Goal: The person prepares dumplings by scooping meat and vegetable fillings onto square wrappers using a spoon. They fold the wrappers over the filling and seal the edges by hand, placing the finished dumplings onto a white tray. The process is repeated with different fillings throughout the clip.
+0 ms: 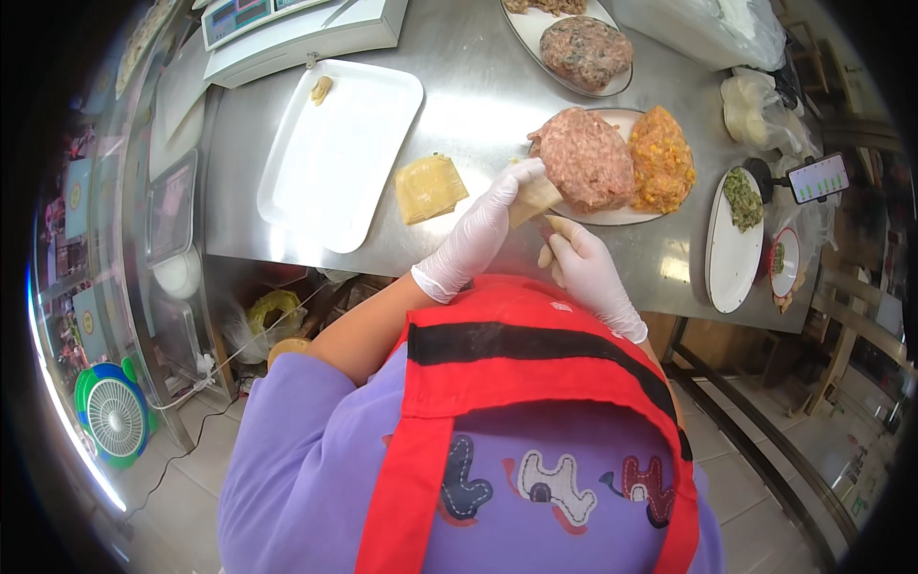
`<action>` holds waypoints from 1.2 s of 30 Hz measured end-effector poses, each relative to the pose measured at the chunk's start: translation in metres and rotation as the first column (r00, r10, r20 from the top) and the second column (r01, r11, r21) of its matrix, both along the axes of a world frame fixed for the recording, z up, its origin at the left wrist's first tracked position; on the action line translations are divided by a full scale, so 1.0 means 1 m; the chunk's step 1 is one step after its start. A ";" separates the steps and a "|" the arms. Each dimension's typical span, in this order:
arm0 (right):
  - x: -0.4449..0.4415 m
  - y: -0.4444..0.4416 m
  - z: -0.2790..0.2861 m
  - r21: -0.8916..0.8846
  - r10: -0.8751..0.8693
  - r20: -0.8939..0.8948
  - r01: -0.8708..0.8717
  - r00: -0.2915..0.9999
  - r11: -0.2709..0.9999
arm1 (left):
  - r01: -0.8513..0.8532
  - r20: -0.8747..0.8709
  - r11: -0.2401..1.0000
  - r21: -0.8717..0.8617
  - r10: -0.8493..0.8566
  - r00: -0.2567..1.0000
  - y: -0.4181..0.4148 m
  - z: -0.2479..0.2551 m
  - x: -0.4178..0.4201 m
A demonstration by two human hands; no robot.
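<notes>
My left hand [480,222], in a thin white glove, holds a square yellowish dough wrapper [534,201] above the steel table. Close beside it, my gloved right hand [584,262] pinches a small flat tool [546,229]; its tip is by the wrapper's lower edge and most of it is hidden by the fingers. To the left of my left hand lies a stack of similar wrappers [429,189]. Beyond my hands, a mound of pinkish minced meat [584,161] and an orange filling with yellow bits [661,161] share an oval plate [617,217].
A white tray [337,158] holds one small folded dough piece [321,90]. Behind it stands a scale [301,43]. Another plate of dark-flecked mince [587,54] sits at the back. On the right are a plate with green filling [744,199] and a phone on a holder [818,178].
</notes>
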State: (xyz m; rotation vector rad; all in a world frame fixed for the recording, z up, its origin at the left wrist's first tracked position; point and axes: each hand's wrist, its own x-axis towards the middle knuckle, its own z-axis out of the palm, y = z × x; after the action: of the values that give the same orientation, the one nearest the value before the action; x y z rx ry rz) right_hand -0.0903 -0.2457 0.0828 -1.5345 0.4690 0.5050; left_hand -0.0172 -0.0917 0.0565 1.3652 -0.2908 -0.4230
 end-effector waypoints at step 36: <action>0.031 0.008 -0.005 0.149 -0.096 -0.154 0.119 0.983 0.982 | -0.239 0.233 0.301 0.923 0.057 0.971 0.132 -0.056 0.176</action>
State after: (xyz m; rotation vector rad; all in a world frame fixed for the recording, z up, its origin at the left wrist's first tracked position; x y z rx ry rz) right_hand -0.0591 -0.2377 0.0776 -1.3182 0.6079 0.5594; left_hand 0.1593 0.0406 0.0010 2.6338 0.0153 -0.3149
